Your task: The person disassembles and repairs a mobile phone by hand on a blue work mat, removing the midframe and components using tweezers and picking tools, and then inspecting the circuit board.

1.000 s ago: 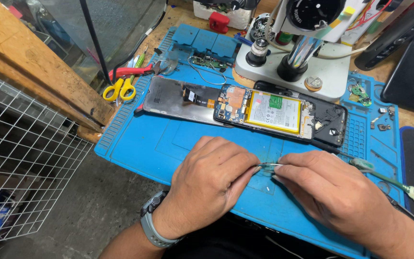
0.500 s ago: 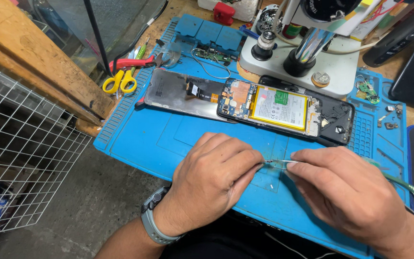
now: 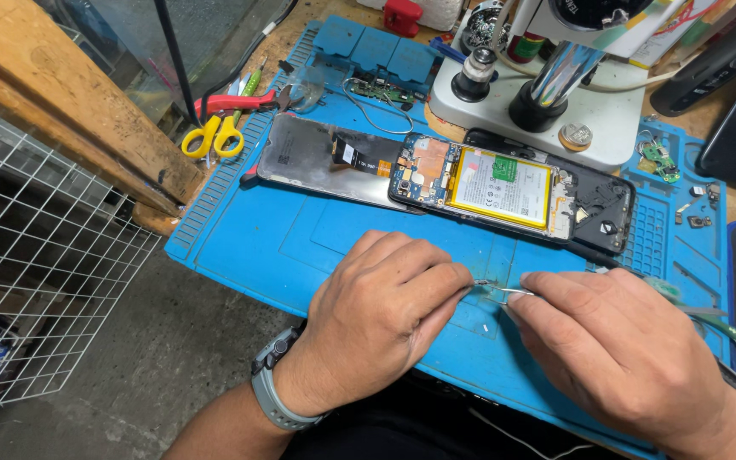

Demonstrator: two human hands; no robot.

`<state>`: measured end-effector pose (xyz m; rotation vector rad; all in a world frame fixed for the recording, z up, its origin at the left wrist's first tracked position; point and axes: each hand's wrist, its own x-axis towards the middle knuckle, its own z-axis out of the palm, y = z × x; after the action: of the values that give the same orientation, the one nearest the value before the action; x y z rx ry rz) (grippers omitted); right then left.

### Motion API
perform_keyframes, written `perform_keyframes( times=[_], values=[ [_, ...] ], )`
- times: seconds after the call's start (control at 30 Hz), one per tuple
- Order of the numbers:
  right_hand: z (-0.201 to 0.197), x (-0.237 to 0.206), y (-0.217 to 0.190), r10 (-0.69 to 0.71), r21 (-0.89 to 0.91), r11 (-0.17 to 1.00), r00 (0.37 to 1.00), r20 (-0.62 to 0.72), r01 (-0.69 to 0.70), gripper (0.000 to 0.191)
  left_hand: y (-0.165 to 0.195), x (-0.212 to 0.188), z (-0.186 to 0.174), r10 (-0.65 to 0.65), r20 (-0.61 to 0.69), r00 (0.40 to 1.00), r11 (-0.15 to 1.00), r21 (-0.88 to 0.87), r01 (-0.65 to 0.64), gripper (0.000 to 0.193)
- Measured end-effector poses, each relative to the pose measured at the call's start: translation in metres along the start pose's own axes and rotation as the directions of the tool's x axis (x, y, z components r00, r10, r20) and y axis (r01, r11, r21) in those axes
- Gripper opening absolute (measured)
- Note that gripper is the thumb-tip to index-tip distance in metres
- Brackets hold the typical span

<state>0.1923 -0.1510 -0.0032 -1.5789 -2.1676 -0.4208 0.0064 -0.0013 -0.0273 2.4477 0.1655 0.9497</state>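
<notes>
Tweezers (image 3: 504,290) pinched between left hand (image 3: 381,319) and right hand (image 3: 619,349) near blue mat (image 3: 300,247); thin, stiff, slippery, best held mid-shaft. Opened phone (image 3: 513,183) far.

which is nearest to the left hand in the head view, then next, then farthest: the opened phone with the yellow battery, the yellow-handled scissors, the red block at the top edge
1. Opened phone with the yellow battery: just above the left hand, mid-mat.
2. Yellow-handled scissors: up left, off the blue mat's edge.
3. Red block: far top of the bench.
</notes>
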Motion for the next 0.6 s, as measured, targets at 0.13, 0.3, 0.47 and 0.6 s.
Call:
perform_keyframes(
  times=[0.13,0.3,0.47,0.6],
  values=[
    [0.0005,-0.0007,-0.0001,0.005,-0.001,1.0,1.0,0.0,-0.005,0.027,-0.0001,-0.0002,0.0001,0.0,0.007,1.0,1.0,0.0,0.0,0.015],
    [0.0005,-0.0013,0.0005,0.007,-0.01,1.0,1.0,0.004,-0.007,0.027,-0.0002,0.0002,0.001,0.002,0.002,1.0,1.0,-0.001,-0.002,0.015],
    [-0.0002,-0.0017,0.0,0.013,-0.008,1.0,1.0,0.005,-0.012,0.027,-0.0004,0.0003,0.0012,0.005,0.007,1.0,1.0,0.0,-0.005,0.014],
    [0.0001,-0.0016,0.0001,0.016,-0.006,1.0,1.0,0.007,-0.016,0.027,-0.0003,0.0002,0.0015,0.004,0.009,1.0,1.0,0.001,-0.004,0.014]
  ],
)
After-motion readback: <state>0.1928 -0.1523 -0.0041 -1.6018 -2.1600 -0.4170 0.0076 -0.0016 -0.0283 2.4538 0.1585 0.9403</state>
